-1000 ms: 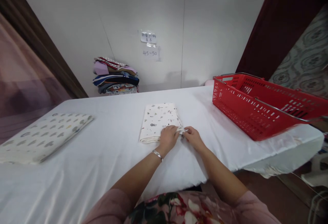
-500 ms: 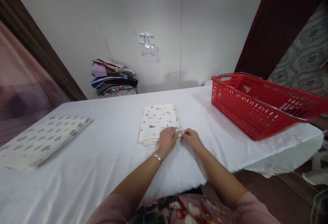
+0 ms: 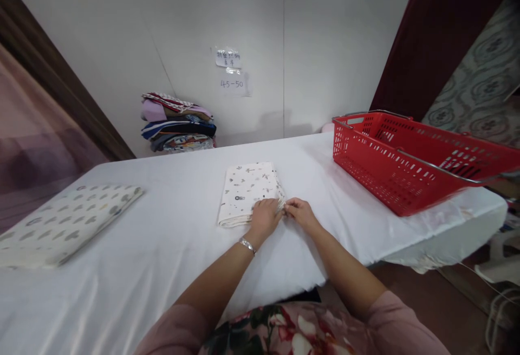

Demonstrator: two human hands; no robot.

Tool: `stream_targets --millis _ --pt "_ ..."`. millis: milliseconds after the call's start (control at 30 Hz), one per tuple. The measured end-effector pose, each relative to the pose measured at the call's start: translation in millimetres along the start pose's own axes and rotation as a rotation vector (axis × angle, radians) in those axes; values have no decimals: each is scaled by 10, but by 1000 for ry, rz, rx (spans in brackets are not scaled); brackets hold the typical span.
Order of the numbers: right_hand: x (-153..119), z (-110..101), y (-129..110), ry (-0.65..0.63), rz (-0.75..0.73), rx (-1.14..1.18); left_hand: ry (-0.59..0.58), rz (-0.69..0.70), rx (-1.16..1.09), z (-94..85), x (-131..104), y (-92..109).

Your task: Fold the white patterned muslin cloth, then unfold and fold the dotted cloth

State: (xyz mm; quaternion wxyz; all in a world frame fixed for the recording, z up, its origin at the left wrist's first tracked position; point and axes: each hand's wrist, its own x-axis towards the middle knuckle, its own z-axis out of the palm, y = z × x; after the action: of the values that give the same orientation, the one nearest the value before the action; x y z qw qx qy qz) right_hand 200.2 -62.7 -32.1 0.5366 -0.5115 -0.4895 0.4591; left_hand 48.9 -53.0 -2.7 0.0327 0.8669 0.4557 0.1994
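A white folded cloth [image 3: 246, 184] with small grey and brown prints lies on the table, its near right corner slightly lifted and bunched. Over that corner rests my left hand [image 3: 265, 218], a bracelet on the wrist, its fingers and thumb closed on the cloth's edge. My right hand [image 3: 301, 214] pinches the same corner from the right, fingertips touching those of the left. The exact bit of edge between the fingers is partly hidden. Farther left lies a second folded white cloth [image 3: 77, 219] with grey cloud-like shapes, apart from both hands.
A red plastic basket [image 3: 374, 168] with metal handles stands on the table's right side. Behind the far edge rises a stack of folded fabrics [image 3: 179, 124] by the wall. White cloth covers the table [image 3: 162, 268]. Paper signs [image 3: 231, 84] hang on the wall.
My right hand has moved slightly left and up, closer to my left hand, and the cloth's corner is more gathered between them. The view has shifted slightly.
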Motion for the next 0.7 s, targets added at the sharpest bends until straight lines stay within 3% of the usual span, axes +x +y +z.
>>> stream_targets --millis 167,433,567,700 --pt "-22 -129 -9 148 84 -236 -34 -104 -11 -128 148 -66" --pt "-2 -66 -75 -13 181 -621 -14 -88 -17 -189 158 -43" --pt "21 -12 -61 5 150 -568 -4 -35 14 -204 142 -22" --pt "-8 31 -42 42 148 -262 -19 42 46 -160 95 14"
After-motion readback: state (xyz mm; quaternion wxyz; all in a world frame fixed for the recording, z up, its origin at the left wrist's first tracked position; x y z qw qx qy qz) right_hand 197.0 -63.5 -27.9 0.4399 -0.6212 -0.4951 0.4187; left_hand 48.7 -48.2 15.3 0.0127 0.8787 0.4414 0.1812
